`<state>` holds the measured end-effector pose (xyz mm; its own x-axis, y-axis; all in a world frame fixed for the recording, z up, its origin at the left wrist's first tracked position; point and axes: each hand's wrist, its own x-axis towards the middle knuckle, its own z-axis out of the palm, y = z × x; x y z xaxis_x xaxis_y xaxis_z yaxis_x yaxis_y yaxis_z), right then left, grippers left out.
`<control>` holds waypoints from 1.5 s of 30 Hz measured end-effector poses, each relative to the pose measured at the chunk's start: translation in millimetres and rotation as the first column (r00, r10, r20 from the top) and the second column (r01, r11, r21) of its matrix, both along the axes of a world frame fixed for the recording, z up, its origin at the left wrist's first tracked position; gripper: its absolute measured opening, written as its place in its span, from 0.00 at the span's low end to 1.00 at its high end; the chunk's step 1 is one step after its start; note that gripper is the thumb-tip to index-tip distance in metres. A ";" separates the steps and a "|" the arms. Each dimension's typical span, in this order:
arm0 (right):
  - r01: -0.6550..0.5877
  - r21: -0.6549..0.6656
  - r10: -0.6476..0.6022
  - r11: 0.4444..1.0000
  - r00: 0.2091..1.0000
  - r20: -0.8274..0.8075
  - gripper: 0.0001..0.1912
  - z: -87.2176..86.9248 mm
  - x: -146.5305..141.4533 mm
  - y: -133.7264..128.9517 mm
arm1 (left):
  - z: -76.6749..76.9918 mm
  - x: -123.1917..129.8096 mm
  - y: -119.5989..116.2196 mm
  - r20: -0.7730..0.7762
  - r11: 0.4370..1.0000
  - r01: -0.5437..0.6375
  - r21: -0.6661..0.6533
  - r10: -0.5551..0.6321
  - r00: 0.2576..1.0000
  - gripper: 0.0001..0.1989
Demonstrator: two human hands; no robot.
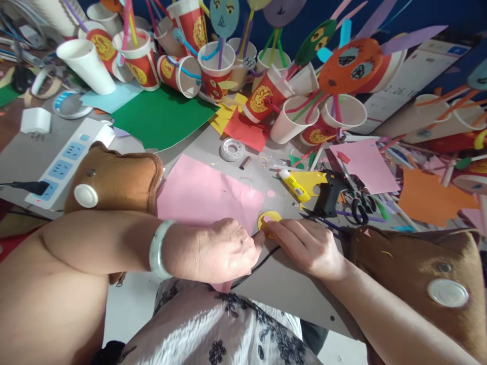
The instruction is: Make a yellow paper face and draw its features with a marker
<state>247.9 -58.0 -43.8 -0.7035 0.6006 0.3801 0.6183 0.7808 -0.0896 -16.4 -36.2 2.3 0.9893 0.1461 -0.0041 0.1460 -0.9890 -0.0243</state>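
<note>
A small round yellow paper disc [274, 216] lies at the table's front, with a bit of pink on it. The fingers of my right hand [314, 248] are pressed together on the disc, gripping its near side. My left hand [218, 251], with a pale green bangle [160, 249] on the wrist, is closed beside the disc's left edge. Its fingertips are curled close to the disc, and whatever they hold is hidden. Beneath this hand lies a large pink paper sheet [205, 190], its near corner hanging past the table edge. A black cable [262, 262] runs beneath my hands.
Brown cushions flank me, left [117, 175] and right [411, 263]. Ahead lie a glue stick [294, 186], a black glue gun [330, 195], scissors [361, 203] and a tape roll [233, 149]. Several decorated paper cups [266, 96] line the back; a power strip [68, 159] lies left.
</note>
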 end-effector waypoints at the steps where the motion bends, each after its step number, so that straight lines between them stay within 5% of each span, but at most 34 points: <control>1: 0.003 -0.010 -0.003 1.000 1.000 0.002 0.11 0.3 -0.2 0.0 | 0.1 0.0 0.0 0.004 1.000 0.000 -0.001 0.000 1.000 0.14; 10: 0.015 -0.081 -0.012 0.997 0.999 0.045 0.11 0.7 -2.5 0.6 | 2.0 3.7 0.6 0.034 0.999 -0.018 -0.051 0.020 0.999 0.10; 20: -0.017 0.038 0.012 0.999 0.992 0.126 0.10 6.4 -8.0 1.9 | 2.7 3.0 2.0 -0.017 1.000 0.000 -0.027 -0.001 1.000 0.20; 45: -0.034 -0.056 0.036 0.998 0.999 0.026 0.07 14.8 -8.7 3.2 | -0.3 2.2 -2.6 0.024 0.997 -0.039 0.072 0.038 0.999 0.21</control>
